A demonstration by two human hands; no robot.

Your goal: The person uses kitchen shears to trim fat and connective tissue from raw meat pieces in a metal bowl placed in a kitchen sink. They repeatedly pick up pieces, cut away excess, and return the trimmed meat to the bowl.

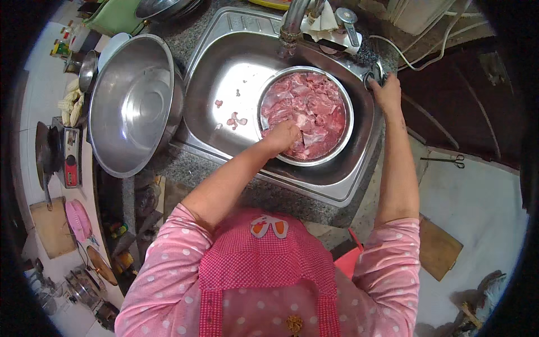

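Observation:
A round metal bowl (pixel 350 122) full of cut raw meat (pixel 313 99) stands in the right part of the stainless steel sink (pixel 202 88). My left hand (pixel 284 135) reaches into its near side, fingers curled on the meat; the fingertips are hidden among the pieces. At the sink's right rim, my right hand (pixel 388 94) has hold of a pair of scissors (pixel 376 75) with dark handles. Small meat scraps (pixel 236 121) lie on the sink floor, left of the bowl.
A large steel basin (pixel 134 105) leans on its side left of the sink. The faucet (pixel 292 25) rises at the back, with a metal lever tool (pixel 348 23) beside it. A kitchen scale (pixel 71 156) and corn cobs (pixel 71 103) are farther left. Tongs (pixel 446 160) lie on the floor at right.

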